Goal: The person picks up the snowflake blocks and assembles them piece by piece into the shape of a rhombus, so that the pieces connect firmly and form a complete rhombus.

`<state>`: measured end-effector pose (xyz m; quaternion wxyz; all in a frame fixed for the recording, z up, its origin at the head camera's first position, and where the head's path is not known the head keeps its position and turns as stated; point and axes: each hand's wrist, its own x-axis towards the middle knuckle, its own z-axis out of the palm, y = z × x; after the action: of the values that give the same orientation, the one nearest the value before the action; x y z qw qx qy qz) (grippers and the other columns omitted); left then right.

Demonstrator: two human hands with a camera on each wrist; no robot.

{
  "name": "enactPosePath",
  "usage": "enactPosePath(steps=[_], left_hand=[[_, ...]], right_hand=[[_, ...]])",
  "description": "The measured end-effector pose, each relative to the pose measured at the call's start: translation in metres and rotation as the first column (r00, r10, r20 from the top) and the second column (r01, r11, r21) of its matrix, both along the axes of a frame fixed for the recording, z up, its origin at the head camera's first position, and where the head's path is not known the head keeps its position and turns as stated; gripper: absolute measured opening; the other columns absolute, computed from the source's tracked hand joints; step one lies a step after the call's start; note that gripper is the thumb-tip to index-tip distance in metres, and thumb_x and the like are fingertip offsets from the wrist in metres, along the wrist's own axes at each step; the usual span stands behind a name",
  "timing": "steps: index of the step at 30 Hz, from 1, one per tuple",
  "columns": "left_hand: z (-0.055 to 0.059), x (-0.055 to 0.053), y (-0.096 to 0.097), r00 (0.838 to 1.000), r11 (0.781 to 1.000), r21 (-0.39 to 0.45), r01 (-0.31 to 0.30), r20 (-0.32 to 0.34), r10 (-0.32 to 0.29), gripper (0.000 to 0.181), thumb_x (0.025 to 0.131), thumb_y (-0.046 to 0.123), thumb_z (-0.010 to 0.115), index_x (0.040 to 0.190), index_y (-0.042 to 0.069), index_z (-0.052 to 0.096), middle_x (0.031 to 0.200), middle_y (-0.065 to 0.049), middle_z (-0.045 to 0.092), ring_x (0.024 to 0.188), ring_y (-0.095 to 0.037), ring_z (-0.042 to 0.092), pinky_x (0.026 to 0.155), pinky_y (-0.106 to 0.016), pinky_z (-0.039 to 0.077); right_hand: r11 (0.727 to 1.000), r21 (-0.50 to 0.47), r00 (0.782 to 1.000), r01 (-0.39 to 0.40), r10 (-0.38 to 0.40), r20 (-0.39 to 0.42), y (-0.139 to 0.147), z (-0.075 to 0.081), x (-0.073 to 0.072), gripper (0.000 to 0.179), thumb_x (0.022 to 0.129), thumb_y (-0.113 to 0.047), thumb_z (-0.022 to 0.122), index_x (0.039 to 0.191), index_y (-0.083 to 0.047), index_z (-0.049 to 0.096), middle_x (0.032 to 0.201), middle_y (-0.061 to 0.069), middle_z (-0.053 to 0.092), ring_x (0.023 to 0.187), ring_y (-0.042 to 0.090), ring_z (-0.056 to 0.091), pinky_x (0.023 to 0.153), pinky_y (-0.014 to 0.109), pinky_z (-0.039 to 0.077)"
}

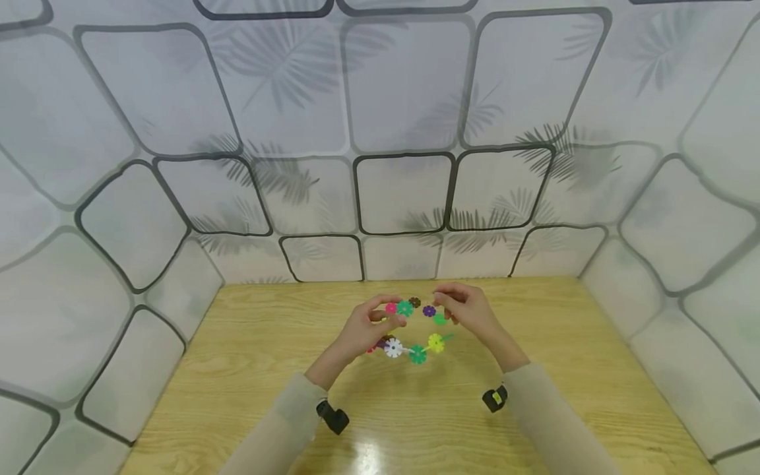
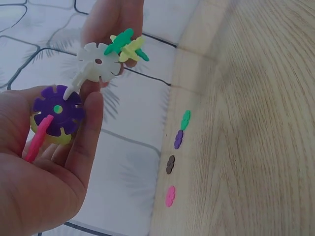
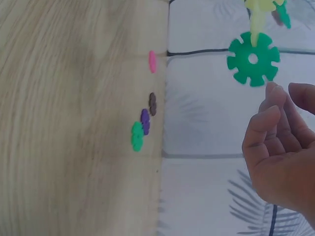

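Note:
A chain of interlocking plastic snowflake discs (image 1: 393, 348) in several colours hangs in a curve above the table. My left hand (image 1: 371, 330) holds it; in the left wrist view the purple disc (image 2: 58, 110) and a pink disc (image 2: 38, 140) lie between thumb and fingers. Beyond them come a white disc (image 2: 98, 61) and green and yellow discs (image 2: 129, 46). My right hand (image 1: 466, 307) is raised at the right, fingers loosely bent and holding nothing visible. Its fingertips are close to a green disc (image 3: 253, 59) joined to a yellow one; contact cannot be told.
Loose discs lie in a row near the table's back edge: pink (image 1: 390, 308), brown (image 1: 414, 301), purple (image 1: 429, 311) and green (image 1: 439, 318). The wooden table (image 1: 267, 396) meets a patterned wall (image 1: 404, 198) behind and at both sides.

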<state>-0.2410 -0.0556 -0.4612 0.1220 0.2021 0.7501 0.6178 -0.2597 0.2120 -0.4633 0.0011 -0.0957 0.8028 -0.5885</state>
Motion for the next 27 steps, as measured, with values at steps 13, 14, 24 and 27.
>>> enactPosePath(steps=[13,14,24,27], left_hand=[[0.001,0.001,-0.004,0.999,1.000,0.003,0.007,0.039,-0.007,0.042,0.108,0.022,0.063,0.149,0.014,0.058,0.111,-0.024,0.079,0.044,-0.009,0.020,0.045,-0.023,0.024],[0.001,0.001,-0.004,0.999,1.000,0.003,0.008,0.036,-0.008,0.041,0.108,0.022,0.063,0.148,0.014,0.058,0.110,-0.023,0.079,0.044,-0.009,0.020,0.045,-0.023,0.024],[-0.001,0.001,-0.005,0.999,0.999,-0.004,0.044,0.002,-0.044,0.036,0.107,0.016,0.063,0.143,0.009,0.059,0.108,-0.029,0.077,0.043,-0.006,0.022,0.044,-0.021,0.024],[-0.003,0.001,-0.005,0.999,0.999,-0.001,0.049,-0.011,-0.049,0.036,0.107,0.015,0.064,0.142,0.009,0.059,0.107,-0.029,0.077,0.044,-0.006,0.021,0.044,-0.021,0.024]], right_hand=[[0.996,0.081,0.998,0.029,-0.033,0.051,0.016,-0.034,-0.012,0.029,0.106,-0.016,0.066,0.125,0.005,0.069,0.096,0.012,0.075,0.069,0.027,0.065,0.053,0.030,0.052],[0.995,0.092,0.998,0.032,-0.036,0.051,0.016,-0.038,-0.013,0.028,0.105,-0.015,0.066,0.125,0.005,0.069,0.097,0.017,0.075,0.069,0.029,0.065,0.053,0.029,0.051],[0.976,0.211,0.993,0.057,-0.078,0.092,0.020,-0.071,-0.023,0.025,0.104,-0.015,0.067,0.121,0.004,0.071,0.100,0.018,0.073,0.070,0.013,0.062,0.057,0.023,0.049],[0.970,0.232,0.993,0.069,-0.088,0.074,0.021,-0.077,-0.024,0.027,0.103,-0.013,0.068,0.123,0.004,0.071,0.104,0.018,0.075,0.076,0.015,0.065,0.063,0.023,0.052]])
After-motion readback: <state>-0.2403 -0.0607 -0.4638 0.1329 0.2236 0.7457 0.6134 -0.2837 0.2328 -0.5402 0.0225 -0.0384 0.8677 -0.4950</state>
